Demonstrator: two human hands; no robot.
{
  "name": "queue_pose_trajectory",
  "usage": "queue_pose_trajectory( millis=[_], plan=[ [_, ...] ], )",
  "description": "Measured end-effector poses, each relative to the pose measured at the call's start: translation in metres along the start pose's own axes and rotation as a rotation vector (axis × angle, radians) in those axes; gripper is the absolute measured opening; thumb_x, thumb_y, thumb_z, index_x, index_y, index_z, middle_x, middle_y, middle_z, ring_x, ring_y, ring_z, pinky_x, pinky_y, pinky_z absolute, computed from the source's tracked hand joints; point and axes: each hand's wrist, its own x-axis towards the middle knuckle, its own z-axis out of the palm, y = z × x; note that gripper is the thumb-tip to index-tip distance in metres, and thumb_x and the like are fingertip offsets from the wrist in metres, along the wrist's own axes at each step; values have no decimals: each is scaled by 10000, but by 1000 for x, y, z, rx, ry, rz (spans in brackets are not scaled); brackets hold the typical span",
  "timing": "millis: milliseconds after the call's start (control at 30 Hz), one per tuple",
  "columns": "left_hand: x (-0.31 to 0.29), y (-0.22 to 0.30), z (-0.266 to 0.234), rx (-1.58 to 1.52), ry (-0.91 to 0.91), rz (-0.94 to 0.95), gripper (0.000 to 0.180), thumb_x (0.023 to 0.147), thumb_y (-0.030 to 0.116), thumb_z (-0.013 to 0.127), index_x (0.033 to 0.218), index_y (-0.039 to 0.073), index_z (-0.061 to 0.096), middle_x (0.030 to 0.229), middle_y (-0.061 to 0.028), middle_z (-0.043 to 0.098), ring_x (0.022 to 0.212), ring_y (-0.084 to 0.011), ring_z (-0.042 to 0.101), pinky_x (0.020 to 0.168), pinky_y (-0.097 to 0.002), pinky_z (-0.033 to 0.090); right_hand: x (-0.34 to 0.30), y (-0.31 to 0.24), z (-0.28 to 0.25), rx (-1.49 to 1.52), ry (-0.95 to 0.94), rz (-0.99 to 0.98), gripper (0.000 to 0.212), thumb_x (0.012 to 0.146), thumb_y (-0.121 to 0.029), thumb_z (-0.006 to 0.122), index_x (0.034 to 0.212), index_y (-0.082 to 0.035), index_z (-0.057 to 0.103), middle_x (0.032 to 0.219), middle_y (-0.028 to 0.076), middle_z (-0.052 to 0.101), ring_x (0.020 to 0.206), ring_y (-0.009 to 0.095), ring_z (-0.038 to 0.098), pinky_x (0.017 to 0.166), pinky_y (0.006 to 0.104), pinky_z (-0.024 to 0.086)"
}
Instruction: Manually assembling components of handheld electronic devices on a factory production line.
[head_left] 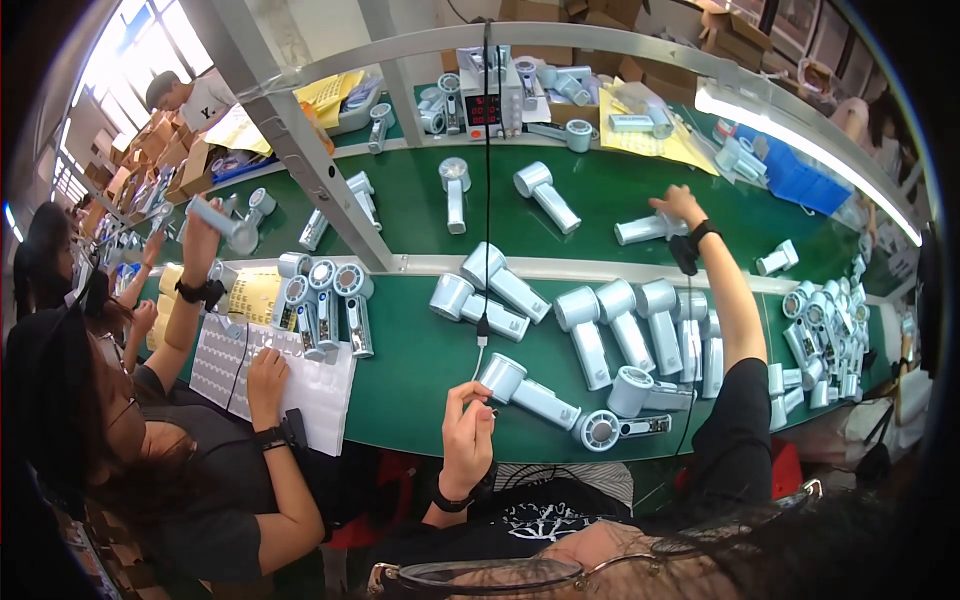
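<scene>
My left hand (pixel 467 440) is raised at the near edge of the green table, its fingers pinched on the end of a short white charging cable (pixel 479 358). That cable joins a black cable (pixel 487 200) hanging from the overhead bar. Just beside those fingers lies a pale blue handheld fan (pixel 540 403). My right arm stretches over the metal rail, and my right hand (pixel 680 207) grips another handheld fan (pixel 640 230) on the far green strip. More fans (pixel 625 325) lie in a row between my arms, and one shows its round grille (pixel 600 430).
A metal post (pixel 320 170) and rail (pixel 560 267) divide the table. On the left, a co-worker holds up a fan (pixel 225 222) over a white sheet (pixel 318 395). Fans are heaped at the right (pixel 825 325). A power supply (pixel 490 105) and blue bin (pixel 800 175) stand at the back.
</scene>
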Motion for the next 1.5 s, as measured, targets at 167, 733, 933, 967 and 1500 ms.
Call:
queue_pose_trajectory(
  millis=[167, 733, 933, 967, 1500],
  plan=[
    [0, 0, -2, 4, -6, -24, 296, 979, 106, 408, 791, -88, 528, 1063, -117, 493, 635, -93, 442, 527, -226, 371, -2, -126, 36, -46, -96, -393, 765, 771, -641, 590, 1226, -26, 559, 1343, 246, 420, 1240, 398, 410, 1024, 483, 346],
    [-6, 12, 5, -178, -129, 38, 293, 994, 148, 362, 874, -60, 530, 957, -121, 576, 652, -118, 479, 599, -252, 409, -180, -148, -78, 152, 265, -679, 516, 712, -122, 712, 1147, 4, 465, 762, 131, 626, 682, 283, 629, 632, 359, 511],
    [2, 40, 31, -298, -365, -36, 154, 961, 78, 433, 902, -30, 525, 971, -127, 582, 764, -216, 596, 690, -298, 467, -295, -147, -93, 1060, -301, -363, 341, 748, -123, 712, 1033, 7, 579, 779, 65, 624, 633, 160, 583, 618, 297, 479],
    [1, 44, 34, -297, -370, -1, 164, 965, 80, 420, 912, -33, 526, 958, -127, 589, 748, -199, 580, 685, -287, 459, -313, -153, -93, 1199, -416, -355, 398, 770, -159, 689, 1104, 1, 545, 818, 61, 608, 685, 159, 579, 648, 300, 479],
    [-10, 43, 63, -145, -221, 100, 81, 924, 22, 478, 888, -20, 537, 762, -131, 580, 652, -270, 563, 594, -342, 437, -377, -189, -48, 2133, -524, -167, 641, 851, -301, 504, 1381, -30, 265, 1051, 114, 478, 872, 208, 526, 799, 363, 480]
  ],
)
